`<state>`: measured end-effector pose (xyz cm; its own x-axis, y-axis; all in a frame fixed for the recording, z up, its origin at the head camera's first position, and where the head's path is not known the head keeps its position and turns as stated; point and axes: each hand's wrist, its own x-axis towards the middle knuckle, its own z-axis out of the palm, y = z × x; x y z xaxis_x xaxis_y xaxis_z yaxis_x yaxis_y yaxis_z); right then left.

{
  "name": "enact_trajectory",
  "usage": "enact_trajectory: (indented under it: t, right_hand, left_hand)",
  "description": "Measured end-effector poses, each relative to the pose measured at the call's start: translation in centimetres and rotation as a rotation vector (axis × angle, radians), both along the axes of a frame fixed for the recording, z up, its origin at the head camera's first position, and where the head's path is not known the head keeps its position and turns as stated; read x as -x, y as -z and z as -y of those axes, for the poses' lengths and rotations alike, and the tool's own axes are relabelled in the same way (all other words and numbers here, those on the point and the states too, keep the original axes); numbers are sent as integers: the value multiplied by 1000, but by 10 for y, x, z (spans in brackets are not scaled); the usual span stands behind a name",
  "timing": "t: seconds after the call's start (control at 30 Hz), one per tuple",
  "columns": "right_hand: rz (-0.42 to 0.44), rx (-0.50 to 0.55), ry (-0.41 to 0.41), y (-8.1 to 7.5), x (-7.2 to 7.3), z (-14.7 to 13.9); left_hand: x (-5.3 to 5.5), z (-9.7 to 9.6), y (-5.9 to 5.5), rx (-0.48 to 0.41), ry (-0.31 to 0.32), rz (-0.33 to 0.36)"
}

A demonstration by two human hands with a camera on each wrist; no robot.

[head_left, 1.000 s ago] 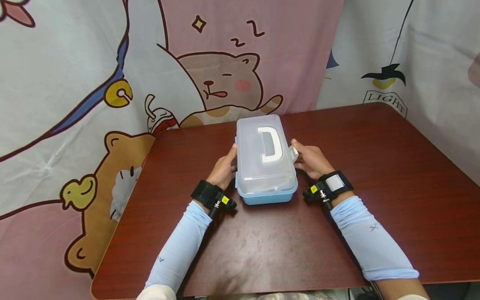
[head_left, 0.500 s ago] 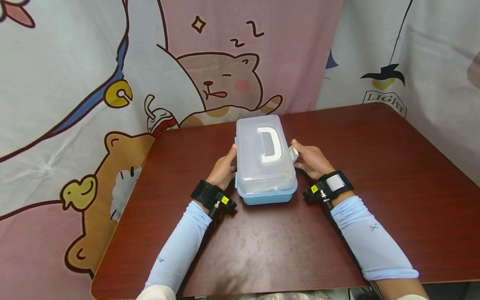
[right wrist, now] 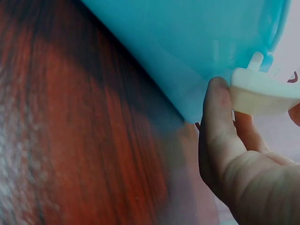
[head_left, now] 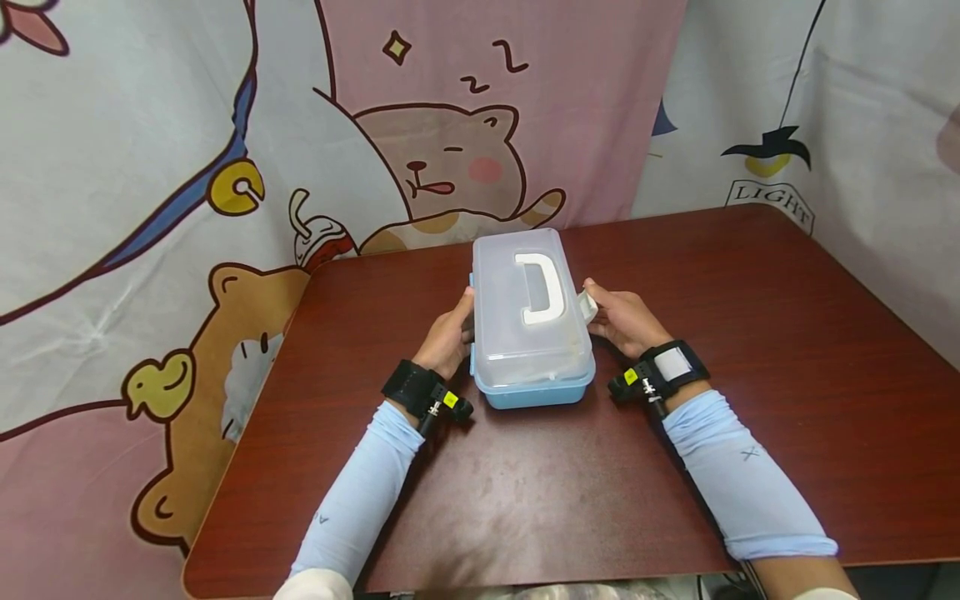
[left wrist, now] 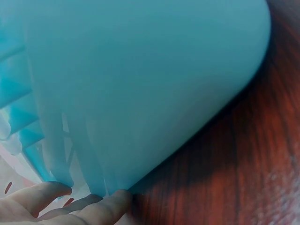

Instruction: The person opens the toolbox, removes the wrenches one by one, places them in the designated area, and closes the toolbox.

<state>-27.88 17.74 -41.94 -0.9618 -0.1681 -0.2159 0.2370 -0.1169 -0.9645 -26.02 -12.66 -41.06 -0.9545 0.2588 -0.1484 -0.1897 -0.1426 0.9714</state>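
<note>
A storage box with a light-blue base (head_left: 536,395) and a clear lid (head_left: 502,292) stands on the table, lid down over the base. A white handle (head_left: 555,287) lies flat on the lid. My left hand (head_left: 447,337) rests against the box's left side; in the left wrist view its fingertips (left wrist: 119,201) touch the blue wall. On the right side, my right hand (head_left: 626,321) pinches a white latch (head_left: 588,308). The right wrist view shows this latch tilted out from the blue wall, a finger (right wrist: 218,101) under it and the thumb tip at the picture's edge.
The box sits on a dark red-brown wooden table (head_left: 787,375). A printed cloth (head_left: 600,100) hangs right behind the table's back edge and along its sides. Cables (head_left: 738,583) show below the front edge.
Almost nothing differs. The right wrist has shifted very slightly to the right while the box and the left hand stay in place.
</note>
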Motion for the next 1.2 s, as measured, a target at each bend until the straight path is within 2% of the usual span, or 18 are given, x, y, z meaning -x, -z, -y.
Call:
enact_trajectory:
  t: [1.2]
  right_hand:
    - [-22, -16, -21, -1, -4, -2]
  left_hand:
    - [-1, -1, 1, -3, -4, 2]
